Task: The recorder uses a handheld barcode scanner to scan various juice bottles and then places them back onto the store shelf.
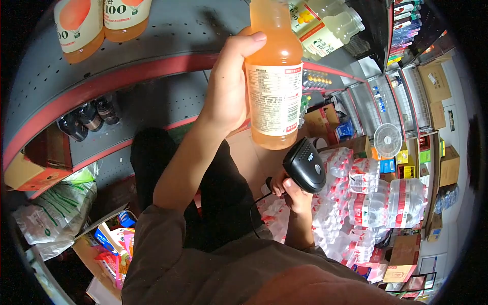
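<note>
My left hand (230, 78) grips a plastic bottle of orange-coloured drink (273, 49) around its upper body, thumb across the front. The bottle's pale back label (273, 99) faces me and bears small print and a barcode (293, 110). Its top is cut off by the picture's upper edge. Below and to the right, my right hand (293, 192) is closed around the handle of a black handheld barcode scanner (305, 166), whose thin cable (254, 213) hangs toward my lap. The scanner head is close under the bottle's base, apparently apart from it.
Two similar orange bottles (78, 28) stand on the grey perforated shelf (171, 38) with a red edge. Yellowish drink bottles (329, 34) are at upper right. Dark bottles (91, 116) sit a shelf lower. Shrink-wrapped water packs (366, 206) are stacked at right, near a fan (387, 140).
</note>
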Demonstrator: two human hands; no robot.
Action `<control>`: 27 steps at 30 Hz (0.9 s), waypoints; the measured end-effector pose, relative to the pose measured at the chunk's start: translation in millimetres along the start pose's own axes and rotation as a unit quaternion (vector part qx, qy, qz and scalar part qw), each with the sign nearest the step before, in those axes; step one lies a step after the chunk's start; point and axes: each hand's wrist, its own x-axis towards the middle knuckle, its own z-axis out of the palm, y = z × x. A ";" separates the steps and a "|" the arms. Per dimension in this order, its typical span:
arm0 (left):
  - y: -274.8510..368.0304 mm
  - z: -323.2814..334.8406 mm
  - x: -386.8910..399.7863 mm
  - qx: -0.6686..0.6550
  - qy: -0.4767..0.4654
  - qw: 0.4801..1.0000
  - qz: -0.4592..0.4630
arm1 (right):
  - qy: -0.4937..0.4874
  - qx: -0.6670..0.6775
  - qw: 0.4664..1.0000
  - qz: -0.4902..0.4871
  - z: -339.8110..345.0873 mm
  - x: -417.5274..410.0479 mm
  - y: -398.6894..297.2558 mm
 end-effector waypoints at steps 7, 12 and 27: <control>-10.3 -7.9 6.8 0.019 0.031 0.999 0.002 | 0.042 -0.047 0.998 -0.025 9.6 2.8 -1.1; -6.4 -4.8 6.1 0.021 0.015 0.999 0.028 | 0.041 -0.041 0.998 -0.017 8.5 2.5 -0.8; -4.1 -2.3 5.1 0.024 0.015 0.999 0.039 | -0.010 -0.008 1.000 -0.011 0.8 2.1 0.0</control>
